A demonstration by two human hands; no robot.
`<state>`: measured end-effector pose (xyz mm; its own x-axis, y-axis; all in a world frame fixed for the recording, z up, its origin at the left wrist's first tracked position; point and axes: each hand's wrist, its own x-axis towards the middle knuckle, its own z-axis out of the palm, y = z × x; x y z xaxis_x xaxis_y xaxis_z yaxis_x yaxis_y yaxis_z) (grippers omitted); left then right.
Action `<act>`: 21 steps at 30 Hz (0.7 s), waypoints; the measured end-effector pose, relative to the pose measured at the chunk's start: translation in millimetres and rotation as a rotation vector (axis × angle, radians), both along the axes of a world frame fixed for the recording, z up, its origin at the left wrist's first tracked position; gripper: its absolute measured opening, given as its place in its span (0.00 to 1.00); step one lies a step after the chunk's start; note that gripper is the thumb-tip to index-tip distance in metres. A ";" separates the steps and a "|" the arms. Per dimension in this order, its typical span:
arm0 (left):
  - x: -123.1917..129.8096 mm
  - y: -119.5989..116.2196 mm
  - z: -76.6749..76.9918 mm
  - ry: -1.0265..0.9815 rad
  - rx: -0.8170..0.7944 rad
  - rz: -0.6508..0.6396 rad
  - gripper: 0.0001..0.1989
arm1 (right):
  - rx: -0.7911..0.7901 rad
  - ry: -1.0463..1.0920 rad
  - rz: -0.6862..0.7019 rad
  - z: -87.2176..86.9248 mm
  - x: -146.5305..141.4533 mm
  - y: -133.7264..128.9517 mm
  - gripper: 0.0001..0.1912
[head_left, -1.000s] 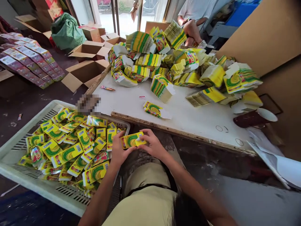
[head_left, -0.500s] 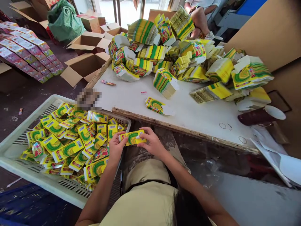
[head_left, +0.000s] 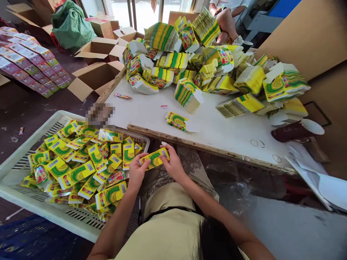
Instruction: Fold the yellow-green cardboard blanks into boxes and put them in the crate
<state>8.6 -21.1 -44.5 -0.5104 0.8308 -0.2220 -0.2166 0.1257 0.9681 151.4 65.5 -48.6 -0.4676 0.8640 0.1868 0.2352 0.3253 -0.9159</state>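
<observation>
In the head view, your left hand (head_left: 137,169) and right hand (head_left: 172,163) are both clamped on a yellow box (head_left: 154,159) at the centre of the frame, one at each end. Left of it, a pale basket (head_left: 40,211) holds a heap of similar boxes (head_left: 76,176). On the white tabletop (head_left: 230,133), a loose carton (head_left: 176,121) lies above your hands, below bundled cartons (head_left: 162,37) piled across the upper centre.

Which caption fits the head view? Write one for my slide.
Left hand and right hand hold a yellow carton beside a crate of similar cartons.
</observation>
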 end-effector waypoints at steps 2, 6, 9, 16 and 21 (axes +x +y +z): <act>-12.0 -2.9 6.0 0.141 0.012 0.125 0.20 | 0.070 -0.009 0.003 6.2 -0.5 11.7 0.24; -63.7 -17.5 18.4 0.766 0.085 0.725 0.16 | 0.137 -0.035 -0.129 19.9 13.7 70.0 0.19; -104.5 -31.3 21.7 1.026 -0.039 0.943 0.14 | 0.215 -0.377 -0.323 22.7 28.4 120.3 0.21; -117.7 -37.0 17.2 1.207 -0.190 0.917 0.24 | 0.143 -0.503 -0.351 14.9 31.7 154.8 0.21; -92.3 -20.3 19.8 1.006 0.125 0.767 0.22 | 0.067 -0.299 -0.363 29.3 29.2 144.0 0.28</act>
<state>-83.6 -41.4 -24.7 -0.7646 0.2354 0.6000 0.6417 0.1909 0.7429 180.6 209.5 -19.3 -0.1792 0.9722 0.1505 0.5951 0.2289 -0.7704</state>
